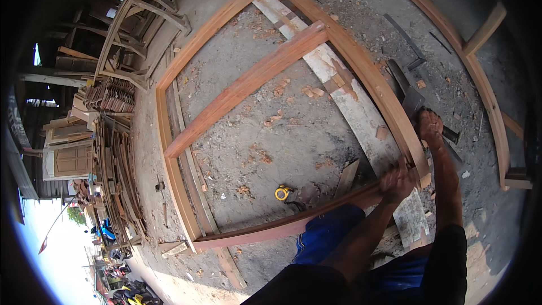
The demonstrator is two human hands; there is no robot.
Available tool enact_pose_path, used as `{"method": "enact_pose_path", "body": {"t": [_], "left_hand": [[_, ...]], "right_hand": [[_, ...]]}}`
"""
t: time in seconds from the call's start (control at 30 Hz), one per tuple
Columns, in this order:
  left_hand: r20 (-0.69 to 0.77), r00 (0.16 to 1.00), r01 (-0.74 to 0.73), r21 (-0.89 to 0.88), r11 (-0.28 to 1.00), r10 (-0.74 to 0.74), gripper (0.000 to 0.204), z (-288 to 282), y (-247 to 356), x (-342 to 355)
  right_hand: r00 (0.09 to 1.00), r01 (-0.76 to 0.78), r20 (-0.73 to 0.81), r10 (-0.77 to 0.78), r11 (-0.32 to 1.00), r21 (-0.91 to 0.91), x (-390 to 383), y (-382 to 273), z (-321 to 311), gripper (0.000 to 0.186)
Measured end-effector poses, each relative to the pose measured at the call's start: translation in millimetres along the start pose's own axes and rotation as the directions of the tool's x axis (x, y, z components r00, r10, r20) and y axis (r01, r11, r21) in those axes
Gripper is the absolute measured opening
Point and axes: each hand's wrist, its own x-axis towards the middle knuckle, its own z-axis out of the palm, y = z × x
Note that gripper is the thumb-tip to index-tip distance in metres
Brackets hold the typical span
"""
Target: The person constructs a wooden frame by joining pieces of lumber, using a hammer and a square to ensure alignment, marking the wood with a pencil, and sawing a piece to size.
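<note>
A large reddish-brown wooden frame (370, 76) with a crossbar (248, 87) lies in front of me on the ground, raised on planks. At its near right corner, my left hand (398, 182) is on or just over the joint; its fingers are blurred. Just outside the right rail, my right hand (430, 125) is closed round a tool with a flat grey blade (414, 100) and a black handle end (450, 134). The tool's exact kind is unclear. My blue-clothed knee (330, 232) is against the near rail.
A whitish plank (355, 107) runs under the frame's right side. Inside the frame lies a yellow tape measure (282, 192). A metal square (407, 42) lies beyond the right rail. Another wooden frame (488, 87) stands farther right. Stacked timber (116, 175) and a wooden chair frame (127, 28) line the left.
</note>
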Motion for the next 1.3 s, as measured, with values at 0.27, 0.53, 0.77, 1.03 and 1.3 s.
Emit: {"method": "enact_pose_path", "body": {"t": [0.27,0.53,0.77,1.03,1.3], "left_hand": [[0.478,0.854,0.241,-0.014,0.970,-0.205,0.033,-18.4,0.9,19.7],[0.913,0.403,0.692,-0.258,0.674,-0.064,0.044,61.8,-91.7,63.1],[0.858,0.501,0.189,0.013,0.982,-0.107,0.054,50.3,-74.6,78.1],[0.757,0.621,0.203,0.092,0.975,-0.201,0.060,7.7,-44.4,72.7],[0.446,0.847,-0.302,-0.047,0.952,0.290,0.062,-33.9,-13.2,-8.8]], "right_hand": [[0.907,-0.420,0.264,0.328,0.686,0.593,-158.8,28.4,-202.7,0.029],[0.737,-0.394,0.074,0.672,0.338,0.855,-301.7,-19.5,-304.9,0.021],[0.694,-0.078,0.199,0.692,-0.203,0.976,-367.0,-26.4,-281.1,0.026],[0.733,0.240,0.394,0.555,-0.752,0.614,-379.5,-18.3,-260.8,0.027],[0.768,0.323,0.342,0.541,-0.789,0.523,-376.3,-30.3,-267.7,0.032]]}}
